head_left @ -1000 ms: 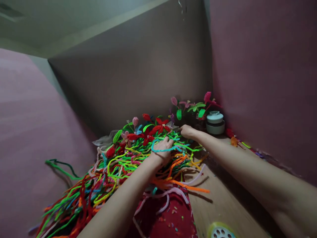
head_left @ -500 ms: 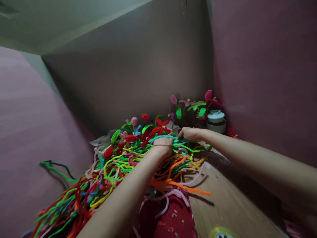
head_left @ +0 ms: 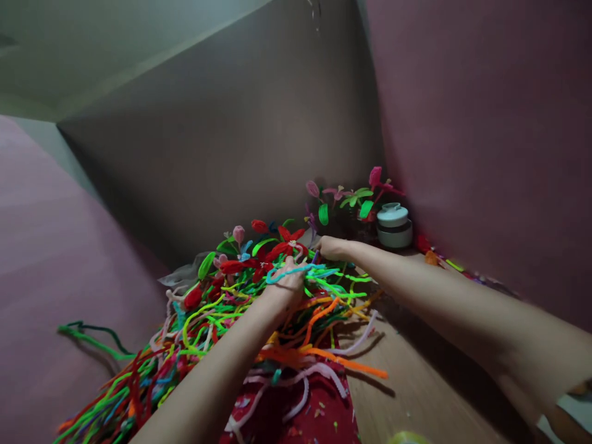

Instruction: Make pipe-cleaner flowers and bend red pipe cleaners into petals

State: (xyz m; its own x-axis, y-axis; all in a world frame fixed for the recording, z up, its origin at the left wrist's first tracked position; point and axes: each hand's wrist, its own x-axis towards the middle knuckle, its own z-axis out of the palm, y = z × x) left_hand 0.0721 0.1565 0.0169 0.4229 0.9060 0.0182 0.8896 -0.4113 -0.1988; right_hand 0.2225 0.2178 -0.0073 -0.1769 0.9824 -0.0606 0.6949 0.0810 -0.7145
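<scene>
Hands, 2: left hand [head_left: 292,276] amid a heap of loose fuzzy stems [head_left: 208,324], 1 turquoise stem [head_left: 298,269] across it; right hand [head_left: 327,248] at the heap's far edge; cannot tell what either grasps. Shaped flowers [head_left: 290,245] behind, apparently done; many stems remain unshaped.

Left hand [head_left: 290,285] partly behind turquoise strand [head_left: 296,270]

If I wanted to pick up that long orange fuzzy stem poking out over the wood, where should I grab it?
Probably near the free tip of the orange stem, coming from the right across the wooden surface. That end sticks out straight, beyond the tangled pile, and its shadow suggests it's slightly raised; its other end is lost among the strands.
</scene>
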